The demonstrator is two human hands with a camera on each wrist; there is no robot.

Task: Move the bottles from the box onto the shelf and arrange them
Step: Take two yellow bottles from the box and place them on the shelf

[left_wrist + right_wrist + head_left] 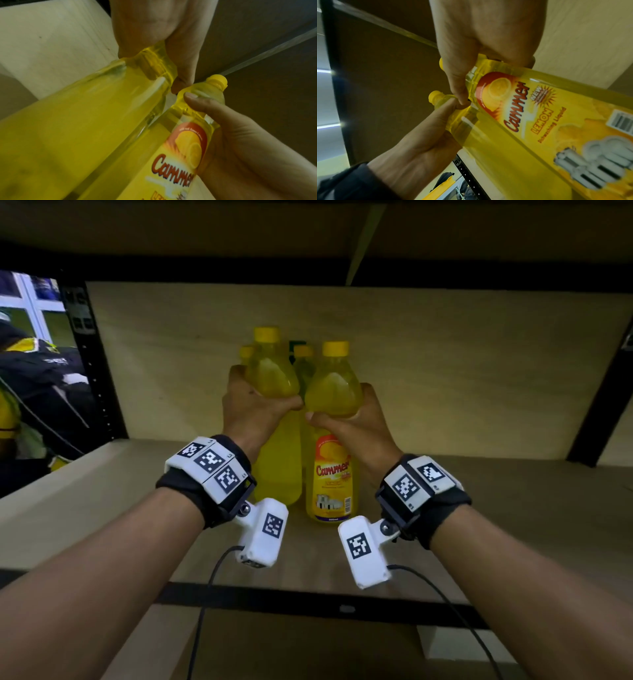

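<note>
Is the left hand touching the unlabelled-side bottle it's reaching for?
Touching. The head view shows the left hand wrapped round the left bottle's shoulder; the left wrist view shows its fingers curled round it.

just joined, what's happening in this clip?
A person is stocking yellow dish-liquid bottles on a wooden shelf. The left hand grips the upper part of the left bottle, and the right hand grips the labelled bottle the same way. Both bottles are upright, side by side at the shelf's middle, directly in front of the rear bottles. Whether their bases are fully set down is unclear.
</note>
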